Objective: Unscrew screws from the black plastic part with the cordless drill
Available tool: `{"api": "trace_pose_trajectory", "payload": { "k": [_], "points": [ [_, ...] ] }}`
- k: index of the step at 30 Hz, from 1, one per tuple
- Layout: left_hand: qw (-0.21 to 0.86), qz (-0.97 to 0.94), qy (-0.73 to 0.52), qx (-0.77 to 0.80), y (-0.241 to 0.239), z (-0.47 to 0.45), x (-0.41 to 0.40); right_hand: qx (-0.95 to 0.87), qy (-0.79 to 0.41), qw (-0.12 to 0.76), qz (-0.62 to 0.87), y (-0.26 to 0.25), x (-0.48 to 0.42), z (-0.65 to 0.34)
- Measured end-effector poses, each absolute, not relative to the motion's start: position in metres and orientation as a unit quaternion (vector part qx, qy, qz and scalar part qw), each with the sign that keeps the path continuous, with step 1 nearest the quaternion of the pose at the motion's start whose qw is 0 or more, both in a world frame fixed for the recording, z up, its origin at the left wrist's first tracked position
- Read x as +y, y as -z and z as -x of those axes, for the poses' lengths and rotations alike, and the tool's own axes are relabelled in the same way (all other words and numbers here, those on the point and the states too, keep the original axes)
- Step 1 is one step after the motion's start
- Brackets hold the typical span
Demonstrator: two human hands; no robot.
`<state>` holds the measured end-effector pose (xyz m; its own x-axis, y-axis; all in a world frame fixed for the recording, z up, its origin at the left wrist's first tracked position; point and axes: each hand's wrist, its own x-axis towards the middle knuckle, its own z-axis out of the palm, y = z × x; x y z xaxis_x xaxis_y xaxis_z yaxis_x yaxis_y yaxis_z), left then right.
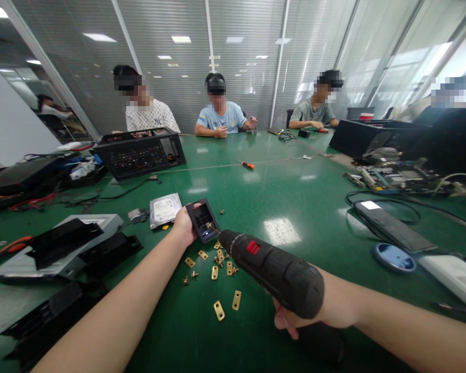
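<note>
My left hand (pixel 184 226) grips a small black open box (pixel 203 217), tilted so its inside faces me. Brass-coloured bits show inside the box near its lower end. My right hand (pixel 289 316) is wrapped round the handle of a black cordless drill (pixel 274 269) with a red switch. The drill's tip points at the box's lower right edge; whether it touches anything inside I cannot tell. Below the box, several brass plates (pixel 236 300) with two holes each lie on the green table (pixel 171 331), with several small brass screws (pixel 194 274) among them.
A hard drive (pixel 165 210) lies just left of the box. Black brackets (pixel 111 254) and a metal drive case (pixel 19 264) are at left. An orange screwdriver (pixel 247 165), a computer case (pixel 142 150), a circuit board (pixel 396 176) and a round blue-topped object (pixel 394 257) are around. Several people sit opposite.
</note>
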<state>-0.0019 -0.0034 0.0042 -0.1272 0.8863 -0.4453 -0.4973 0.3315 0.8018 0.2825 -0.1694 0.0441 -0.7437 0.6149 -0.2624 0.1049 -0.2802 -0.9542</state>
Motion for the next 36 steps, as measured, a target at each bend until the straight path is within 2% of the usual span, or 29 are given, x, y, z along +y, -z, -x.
{"api": "trace_pose_trajectory", "payload": {
  "k": [27, 36],
  "points": [
    [0.632, -0.198, -0.547, 0.511, -0.001, 0.004, -0.001, -0.568, -0.745, 0.176, 0.301, -0.032, -0.168, -0.283],
    [0.635, -0.187, -0.542, 0.518, -0.004, 0.001, -0.005, -0.596, -0.725, 0.113, 0.326, -0.042, -0.163, -0.286]
  ]
}}
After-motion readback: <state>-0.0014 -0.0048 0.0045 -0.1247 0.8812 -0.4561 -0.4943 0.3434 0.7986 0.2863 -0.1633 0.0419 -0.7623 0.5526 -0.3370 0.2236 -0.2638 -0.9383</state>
